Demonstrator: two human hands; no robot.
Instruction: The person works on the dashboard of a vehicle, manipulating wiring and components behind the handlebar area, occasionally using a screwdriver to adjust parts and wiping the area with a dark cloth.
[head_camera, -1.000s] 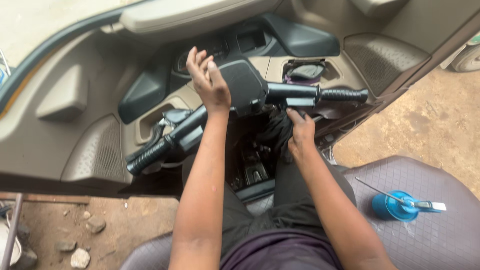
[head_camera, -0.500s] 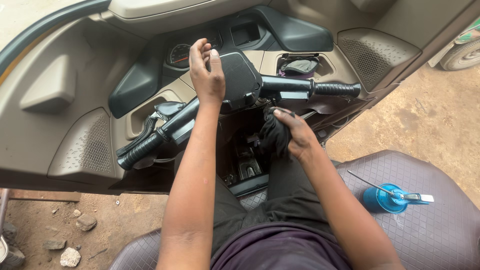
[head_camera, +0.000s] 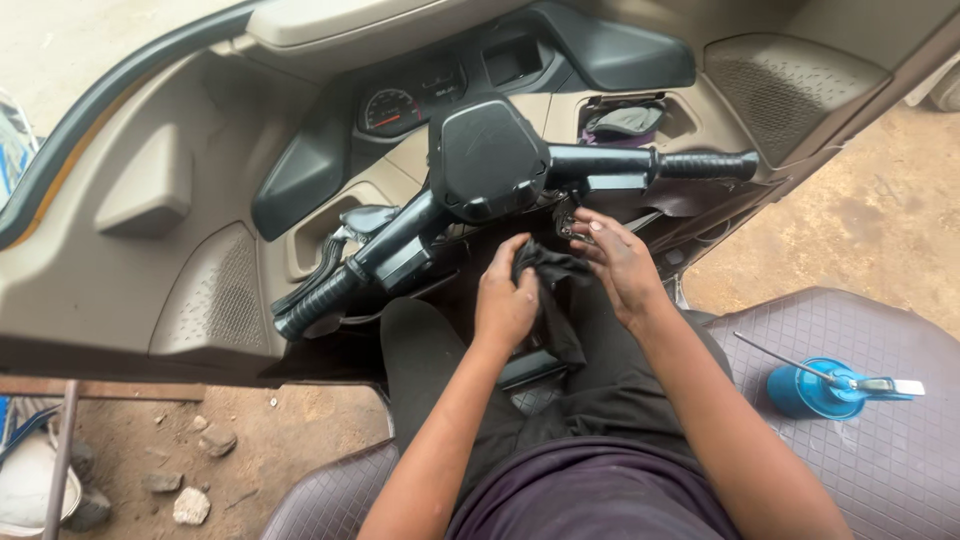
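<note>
Looking down from the seat of a small three-wheeled vehicle, I see my left hand (head_camera: 505, 305) closed on a black cloth (head_camera: 555, 300), which hangs just under the centre of the black handlebar (head_camera: 500, 175). My right hand (head_camera: 620, 262) rests beside it with its fingers half curled, touching the cloth's upper edge and the parts under the bar's right side. Behind the bar stands a beige dashboard (head_camera: 150, 250) with a round gauge (head_camera: 392, 110) and ribbed side panels. I sit on a quilted purple-brown seat (head_camera: 880, 440); a blue oil can (head_camera: 812, 390) with a thin spout lies on it, well apart from my right arm. Outside lies bare dirt ground (head_camera: 250, 440) with small stones (head_camera: 190, 505) at lower left.
</note>
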